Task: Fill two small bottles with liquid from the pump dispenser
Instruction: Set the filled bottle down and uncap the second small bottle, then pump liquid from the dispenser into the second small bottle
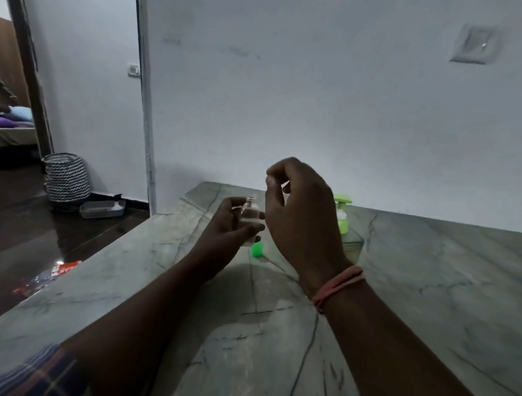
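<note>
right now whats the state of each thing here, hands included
small clear glass bottle: uncapped, upright, held off the table
left hand: gripping the bottle
right hand: raised beside the bottle, fingertips pinched; what they hold is unclear
green pump dispenser: upright on the marble table, untouched
small green cap: resting on the table

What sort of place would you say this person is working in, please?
Most likely a room in a home. The work surface is a veined stone table against a plain white wall, a patterned basket stands on the dark floor, and a doorway on the left shows bedding in the next room.
</note>
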Tool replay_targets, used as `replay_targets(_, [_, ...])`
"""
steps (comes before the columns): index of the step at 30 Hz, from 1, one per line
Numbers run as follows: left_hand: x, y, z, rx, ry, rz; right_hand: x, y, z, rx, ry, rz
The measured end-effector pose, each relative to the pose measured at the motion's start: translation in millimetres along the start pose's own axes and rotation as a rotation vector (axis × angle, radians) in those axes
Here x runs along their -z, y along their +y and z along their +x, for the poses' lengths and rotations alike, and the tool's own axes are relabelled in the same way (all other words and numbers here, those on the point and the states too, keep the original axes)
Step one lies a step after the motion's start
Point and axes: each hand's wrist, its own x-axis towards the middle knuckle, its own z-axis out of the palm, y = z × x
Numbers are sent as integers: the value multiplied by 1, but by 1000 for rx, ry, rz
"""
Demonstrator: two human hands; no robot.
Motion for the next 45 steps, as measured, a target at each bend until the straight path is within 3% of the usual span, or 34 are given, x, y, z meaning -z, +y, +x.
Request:
replay_targets(4, [-10,8,-6,-48,-67,-3,30,7,31,-54,50,-21])
replay_targets(8, [-23,16,-13,-130,-158,13,45,43,44,-367,6,-171])
replay_targets(13, [-33,15,-19,-143,-223,67,35,67,20,-767,-231,132])
replay_targets(20, [-29,15,-16,-121,-267,-47,25,62,19,-835,-278,289])
replay_targets(34, [-33,21,-16,-102,-241,-205,19,62,18,-771,-308,262])
replay_targets(40, [-37,23,-19,-114,-211,-134,31,71,48,-987,-626,347])
replay_targets(45, [-39,23,-19,-82,-225,-148,27,75,69,-1102,-844,162])
